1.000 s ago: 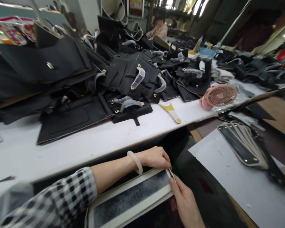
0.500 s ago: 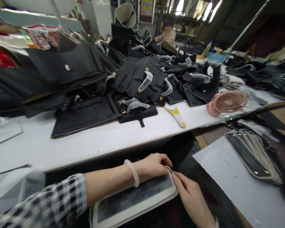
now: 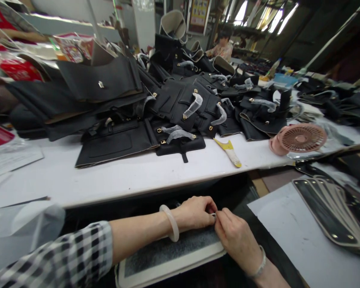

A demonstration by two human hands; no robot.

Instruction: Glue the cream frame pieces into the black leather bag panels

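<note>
The right hand [image 3: 237,236] has shifted toward the left hand [image 3: 195,214] at the panel's [image 3: 174,255] corner.

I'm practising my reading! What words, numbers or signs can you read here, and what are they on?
None can be read for sure.
Red package: white print, too blurred.
Red-and-white bag: print too blurred.
Framed poster: too small and blurred.
Paper sheet at the left: faint marks, too blurred.
Dark panel with a pale border: no writing I can make out.
</note>
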